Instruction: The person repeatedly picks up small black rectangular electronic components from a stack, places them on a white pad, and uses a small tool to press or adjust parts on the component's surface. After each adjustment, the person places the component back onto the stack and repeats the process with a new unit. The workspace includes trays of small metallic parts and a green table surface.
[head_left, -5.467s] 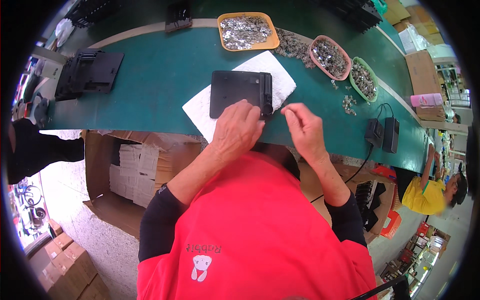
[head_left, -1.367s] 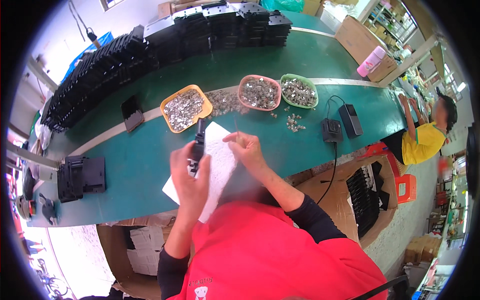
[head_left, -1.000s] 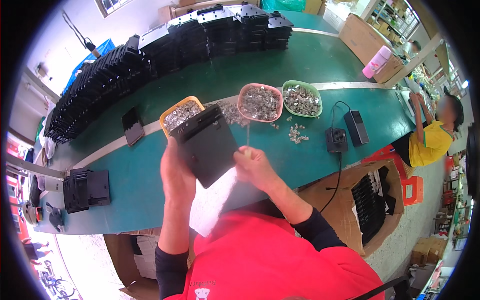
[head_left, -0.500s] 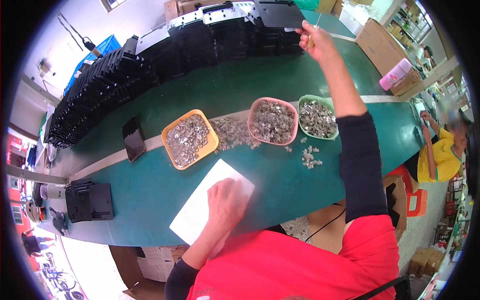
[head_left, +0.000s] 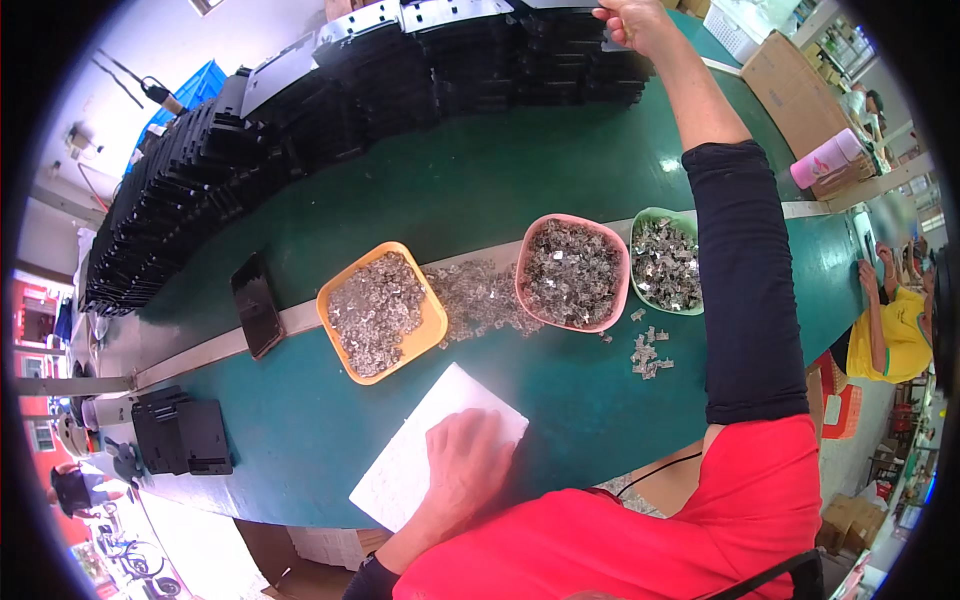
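Note:
My left hand (head_left: pixel 466 462) lies on a white rectangular slab (head_left: pixel 385 488) at the near edge of the green table, its fingers resting on the surface and slightly bent. At the top edge of the picture, my right hand (head_left: pixel 638 28) reaches far out to the right end of a long row of stacked black panels (head_left: pixel 470 70). Its fingers are bent together at a panel's edge; whatever they hold is hidden or cut off. Between the two hands stand a yellow tray (head_left: pixel 437 322), a pink tray (head_left: pixel 624 275) and a green tray (head_left: pixel 637 262), all filled with small metal clips.
Loose metal clips (head_left: pixel 480 298) lie between the yellow and pink trays, and several more (head_left: pixel 648 355) before the green one. A dark phone (head_left: pixel 258 305) and some black panels (head_left: pixel 195 437) are at the left. Farther right are a pink bottle (head_left: pixel 828 158) and a person in yellow (head_left: pixel 888 335).
The view has shifted, moving the trays lower in the picture. My right hand has gone up to the top edge; the thin tool with a yellowish handle it held no longer shows. My left hand stays on the slab.

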